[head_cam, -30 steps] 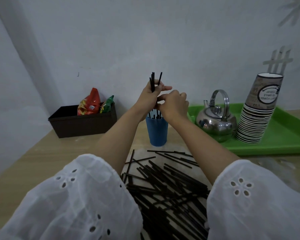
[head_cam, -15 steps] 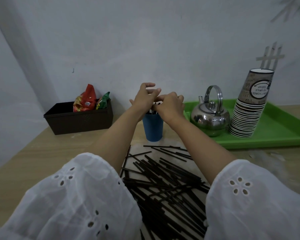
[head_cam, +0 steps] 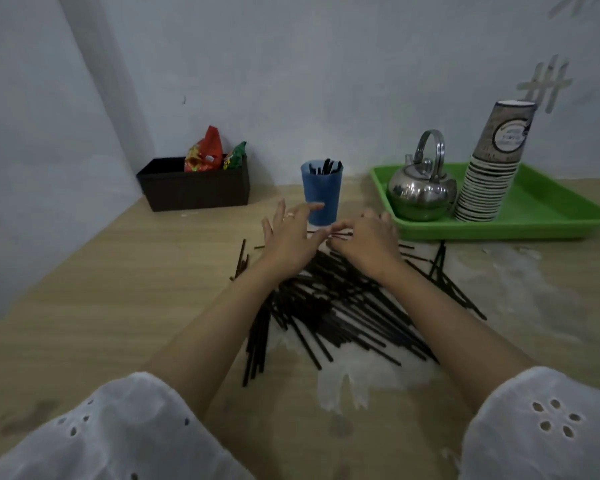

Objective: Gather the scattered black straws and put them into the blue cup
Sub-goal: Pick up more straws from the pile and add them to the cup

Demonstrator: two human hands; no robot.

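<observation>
1. Nearest the camera, your two white eyelet sleeves (head_cam: 101, 434) filled the bottom corners, with both bare forearms reaching forward over the wooden table (head_cam: 84, 306).
2. Between your forearms lay the heap of black straws (head_cam: 336, 310), crossed over one another on the table and partly on a pale whitish patch (head_cam: 361, 379). A few loose ones sat apart to the left of the heap (head_cam: 241, 259) and a few more to the right (head_cam: 439, 263).
3. At the far edge of the heap, your left hand (head_cam: 288, 237) was spread with fingers apart, palm down, holding nothing that I could see.
4. Your right hand (head_cam: 368, 242) was just beside it, fingers curled and pinched toward the thumb on a straw or two (head_cam: 342, 234) at the heap's far end; the blur hid the exact count.
5. Just behind your hands stood the blue cup (head_cam: 322, 192), upright, with several straws (head_cam: 326, 167) already standing in it.
6. Left of the cup, against the wall, sat a dark box (head_cam: 194, 188) holding snack packets (head_cam: 205, 152).
7. Right of the cup, a green tray (head_cam: 548, 216) carried a steel kettle (head_cam: 420, 188) and a leaning stack of paper cups (head_cam: 492, 164).
</observation>
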